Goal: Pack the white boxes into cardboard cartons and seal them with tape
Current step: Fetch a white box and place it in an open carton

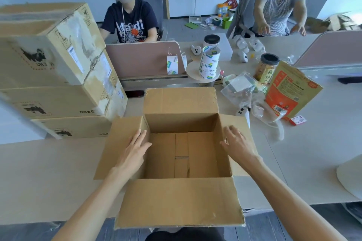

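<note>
An open brown cardboard carton [176, 201] stands on the table in front of me, all flaps spread outward and nothing inside it. My left hand [135, 148] lies flat with spread fingers on the carton's left flap by the inner edge. My right hand [237, 143] rests flat on the right flap at the rim. Neither hand holds anything. Rolls of tape [210, 62] are stacked on a round stand beyond the carton, and one more tape roll [172, 64] stands to their left. No white boxes are visible.
Three stacked cardboard cartons [58, 68] fill the left of the table. Snack bags [291, 94], plastic bags, a jar [266, 68] and white controllers [242, 112] clutter the right. Two seated persons face me beyond pink dividers [145, 58].
</note>
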`<act>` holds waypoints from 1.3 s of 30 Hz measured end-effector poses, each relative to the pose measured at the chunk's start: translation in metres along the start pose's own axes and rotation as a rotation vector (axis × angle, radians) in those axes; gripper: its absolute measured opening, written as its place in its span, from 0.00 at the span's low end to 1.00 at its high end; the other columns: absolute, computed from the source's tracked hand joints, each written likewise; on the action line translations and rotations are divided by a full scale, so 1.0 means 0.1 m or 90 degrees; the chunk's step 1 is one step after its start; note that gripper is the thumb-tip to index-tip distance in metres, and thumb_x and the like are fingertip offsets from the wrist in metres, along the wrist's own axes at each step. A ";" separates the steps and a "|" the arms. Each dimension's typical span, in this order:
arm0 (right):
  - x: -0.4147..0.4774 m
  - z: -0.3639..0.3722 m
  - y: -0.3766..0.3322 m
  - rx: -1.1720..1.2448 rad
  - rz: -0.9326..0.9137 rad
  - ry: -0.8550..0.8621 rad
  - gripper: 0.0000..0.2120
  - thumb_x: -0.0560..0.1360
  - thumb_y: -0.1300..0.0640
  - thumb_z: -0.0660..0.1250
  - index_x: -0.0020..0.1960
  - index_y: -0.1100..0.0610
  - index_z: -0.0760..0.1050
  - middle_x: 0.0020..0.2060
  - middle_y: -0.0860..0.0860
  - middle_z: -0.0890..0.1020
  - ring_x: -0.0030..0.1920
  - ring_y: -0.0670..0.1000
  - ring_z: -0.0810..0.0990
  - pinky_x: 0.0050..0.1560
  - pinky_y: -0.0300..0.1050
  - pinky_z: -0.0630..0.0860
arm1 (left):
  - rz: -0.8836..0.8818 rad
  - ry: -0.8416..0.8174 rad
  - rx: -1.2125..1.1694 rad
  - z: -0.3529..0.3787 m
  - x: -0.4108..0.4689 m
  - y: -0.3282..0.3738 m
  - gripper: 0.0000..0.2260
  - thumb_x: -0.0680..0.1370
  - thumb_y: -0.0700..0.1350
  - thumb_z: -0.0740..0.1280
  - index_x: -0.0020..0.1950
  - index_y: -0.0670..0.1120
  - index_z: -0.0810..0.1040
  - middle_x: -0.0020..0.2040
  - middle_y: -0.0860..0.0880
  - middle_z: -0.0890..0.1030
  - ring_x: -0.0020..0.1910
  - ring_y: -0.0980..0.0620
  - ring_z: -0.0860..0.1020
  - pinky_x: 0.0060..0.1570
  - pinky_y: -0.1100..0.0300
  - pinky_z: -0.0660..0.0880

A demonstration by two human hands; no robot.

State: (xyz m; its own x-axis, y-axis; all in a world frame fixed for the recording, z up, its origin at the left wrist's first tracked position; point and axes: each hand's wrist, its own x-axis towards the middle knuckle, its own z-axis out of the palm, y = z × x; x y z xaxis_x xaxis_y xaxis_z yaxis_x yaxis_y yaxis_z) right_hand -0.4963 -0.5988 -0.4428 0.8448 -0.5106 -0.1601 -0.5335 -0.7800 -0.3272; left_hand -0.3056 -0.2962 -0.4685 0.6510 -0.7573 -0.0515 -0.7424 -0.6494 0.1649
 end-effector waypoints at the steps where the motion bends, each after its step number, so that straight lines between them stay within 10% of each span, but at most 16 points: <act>1: -0.01 -0.01 0.00 0.006 -0.005 0.008 0.16 0.79 0.55 0.63 0.64 0.58 0.68 0.63 0.54 0.71 0.63 0.58 0.74 0.57 0.52 0.74 | -0.008 0.000 -0.004 0.00 -0.02 0.02 0.30 0.73 0.24 0.56 0.70 0.47 0.72 0.80 0.44 0.48 0.79 0.47 0.41 0.77 0.52 0.48; 8: -0.15 -0.06 -0.11 -0.029 -0.063 0.007 0.20 0.80 0.54 0.62 0.70 0.58 0.68 0.72 0.53 0.67 0.69 0.55 0.69 0.58 0.53 0.76 | -0.044 0.055 -0.107 -0.07 -0.31 0.26 0.15 0.80 0.38 0.61 0.65 0.46 0.78 0.79 0.48 0.57 0.78 0.51 0.53 0.69 0.54 0.66; 16: -0.43 0.01 -0.64 -0.010 -0.224 -0.030 0.16 0.78 0.55 0.63 0.65 0.59 0.74 0.67 0.54 0.73 0.68 0.55 0.70 0.60 0.49 0.71 | -0.127 0.114 -0.203 -0.11 -0.81 0.57 0.15 0.80 0.34 0.61 0.66 0.40 0.76 0.77 0.46 0.62 0.76 0.49 0.59 0.67 0.69 0.55; 19: -0.50 0.05 -0.94 0.014 -0.277 -0.032 0.18 0.79 0.54 0.62 0.67 0.58 0.73 0.70 0.53 0.71 0.70 0.54 0.69 0.62 0.48 0.71 | -0.119 0.155 -0.197 -0.15 -1.01 0.47 0.15 0.78 0.33 0.64 0.64 0.42 0.78 0.74 0.46 0.67 0.73 0.48 0.67 0.62 0.62 0.69; 39: -0.91 1.20 -4.96 0.042 -0.587 -0.108 0.20 0.80 0.49 0.63 0.71 0.52 0.71 0.77 0.52 0.62 0.75 0.54 0.64 0.69 0.50 0.67 | -0.333 0.310 -0.063 -0.91 -3.20 -2.34 0.16 0.81 0.47 0.59 0.60 0.39 0.78 0.68 0.38 0.74 0.68 0.39 0.73 0.51 0.44 0.80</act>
State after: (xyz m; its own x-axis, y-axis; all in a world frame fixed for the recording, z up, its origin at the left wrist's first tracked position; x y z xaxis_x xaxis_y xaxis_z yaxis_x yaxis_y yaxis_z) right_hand -0.3034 -0.1219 -0.3776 0.9302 0.3628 0.0565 0.3490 -0.8257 -0.4432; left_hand -0.3256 0.1043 -0.4013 0.9311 -0.2178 0.2926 -0.3117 -0.8918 0.3280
